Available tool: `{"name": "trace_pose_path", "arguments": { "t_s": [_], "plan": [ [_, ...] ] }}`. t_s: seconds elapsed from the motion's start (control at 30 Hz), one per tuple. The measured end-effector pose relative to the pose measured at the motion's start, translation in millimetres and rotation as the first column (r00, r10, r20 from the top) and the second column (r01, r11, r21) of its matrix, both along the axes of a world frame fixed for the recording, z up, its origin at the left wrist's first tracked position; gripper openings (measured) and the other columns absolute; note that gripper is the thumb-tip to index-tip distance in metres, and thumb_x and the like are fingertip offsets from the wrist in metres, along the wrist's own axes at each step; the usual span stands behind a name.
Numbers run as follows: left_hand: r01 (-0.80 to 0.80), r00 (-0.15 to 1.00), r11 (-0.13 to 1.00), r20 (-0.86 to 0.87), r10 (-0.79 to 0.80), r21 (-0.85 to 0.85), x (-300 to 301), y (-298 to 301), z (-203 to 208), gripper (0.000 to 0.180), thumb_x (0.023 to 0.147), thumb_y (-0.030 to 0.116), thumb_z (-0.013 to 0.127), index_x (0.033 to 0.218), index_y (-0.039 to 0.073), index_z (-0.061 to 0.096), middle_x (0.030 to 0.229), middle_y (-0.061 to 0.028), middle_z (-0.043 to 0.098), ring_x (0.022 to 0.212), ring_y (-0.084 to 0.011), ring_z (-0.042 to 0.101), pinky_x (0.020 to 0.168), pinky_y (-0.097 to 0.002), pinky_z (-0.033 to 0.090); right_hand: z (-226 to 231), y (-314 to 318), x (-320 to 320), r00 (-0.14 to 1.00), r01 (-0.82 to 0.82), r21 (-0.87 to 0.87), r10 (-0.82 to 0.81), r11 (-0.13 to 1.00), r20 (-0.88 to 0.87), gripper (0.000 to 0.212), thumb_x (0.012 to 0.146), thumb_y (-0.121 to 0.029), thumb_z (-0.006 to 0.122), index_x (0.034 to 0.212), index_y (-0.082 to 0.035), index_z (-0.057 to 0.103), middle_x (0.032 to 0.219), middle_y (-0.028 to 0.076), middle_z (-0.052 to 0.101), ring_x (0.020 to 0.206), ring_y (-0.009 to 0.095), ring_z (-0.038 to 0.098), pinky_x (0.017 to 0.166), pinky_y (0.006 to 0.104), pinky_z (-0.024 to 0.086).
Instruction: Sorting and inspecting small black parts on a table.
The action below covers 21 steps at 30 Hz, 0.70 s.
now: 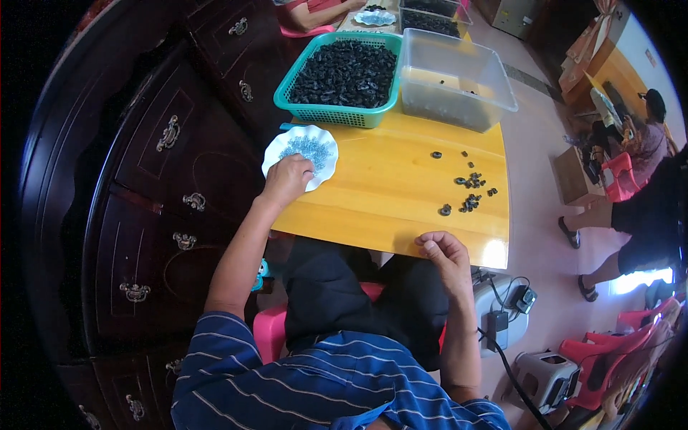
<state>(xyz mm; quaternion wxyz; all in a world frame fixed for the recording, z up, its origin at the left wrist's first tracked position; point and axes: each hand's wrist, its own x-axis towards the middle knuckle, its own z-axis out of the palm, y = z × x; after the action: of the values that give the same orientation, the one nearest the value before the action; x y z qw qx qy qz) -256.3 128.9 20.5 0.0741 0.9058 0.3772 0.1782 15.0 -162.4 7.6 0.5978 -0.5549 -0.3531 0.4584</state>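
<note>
My left hand (pixel 288 178) reaches over the near side of a white scalloped plate (pixel 272 149). Its fingers are bent together at a heap of small, clear bluish pieces (pixel 309 147); what they pinch, if anything, is hidden. At the front edge of the yellow table (pixel 380 179), my right hand (pixel 446 256) is raised with thumb and fingertips drawn together. Any thing between those fingertips is too small to make out. Beyond the right hand, several small black ring-like parts (pixel 471 203) lie loosely scattered.
A green basket (pixel 337 115) full of black parts stands at the back, beside a translucent bin (pixel 466 104) with few pieces inside. Dark drawers (pixel 165 208) line the left. One person (pixel 315 16) sits at the far end; others are at the right, near pink chairs (pixel 620 175).
</note>
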Motion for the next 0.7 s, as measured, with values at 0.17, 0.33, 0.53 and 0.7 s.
{"name": "trace_pose_path", "arguments": {
  "t_s": [0.17,0.33,0.53,0.7],
  "plan": [
    [0.023,0.999,0.999,-0.026,-0.022,0.044,0.6,-0.2,0.0,0.012,0.085,0.012,0.061,0.083,0.005,0.071,0.087,-0.0127,0.066,0.087,-0.0341,0.065,0.078,-0.0469,0.053,1.2,-0.3,-1.0,1.000,0.009,-0.008,-0.009,1.000,-0.019,0.016,0.099,-0.011,0.061,0.109,-0.001,0.067,0.103,0.006,0.071,0.094,0.013,0.065,0.087,0.0268,0.051],
    [-0.009,0.999,0.997,0.032,0.007,0.079,2.1,3.6,-3.5,0.009,0.087,0.014,0.062,0.085,0.006,0.066,0.087,-0.0122,0.065,0.087,-0.0340,0.064,0.077,-0.0475,0.052,0.4,0.0,0.7,1.000,0.007,0.006,-0.007,1.000,0.001,0.016,0.099,-0.012,0.062,0.109,-0.001,0.067,0.102,0.006,0.071,0.095,0.013,0.065,0.087,0.0270,0.051],
    [-0.016,0.992,0.994,0.127,0.002,0.110,8.9,4.0,8.1,0.009,0.087,0.013,0.065,0.085,0.005,0.062,0.086,-0.0123,0.064,0.085,-0.0343,0.064,0.073,-0.0455,0.051,4.2,-0.7,-0.7,0.999,0.017,-0.009,-0.017,1.000,-0.036,0.014,0.099,-0.010,0.061,0.107,0.000,0.067,0.100,0.003,0.069,0.094,0.010,0.062,0.087,0.0258,0.049],
    [0.055,0.962,0.995,0.264,-0.074,0.081,37.0,-12.1,29.9,0.007,0.087,0.010,0.066,0.086,0.005,0.062,0.084,-0.0131,0.064,0.082,-0.0350,0.064,0.070,-0.0441,0.051,7.8,-1.4,0.0,0.999,0.032,-0.008,-0.032,0.999,-0.043,0.015,0.099,-0.011,0.062,0.106,0.001,0.067,0.100,0.003,0.069,0.094,0.010,0.061,0.087,0.0255,0.049]
  ]
}}
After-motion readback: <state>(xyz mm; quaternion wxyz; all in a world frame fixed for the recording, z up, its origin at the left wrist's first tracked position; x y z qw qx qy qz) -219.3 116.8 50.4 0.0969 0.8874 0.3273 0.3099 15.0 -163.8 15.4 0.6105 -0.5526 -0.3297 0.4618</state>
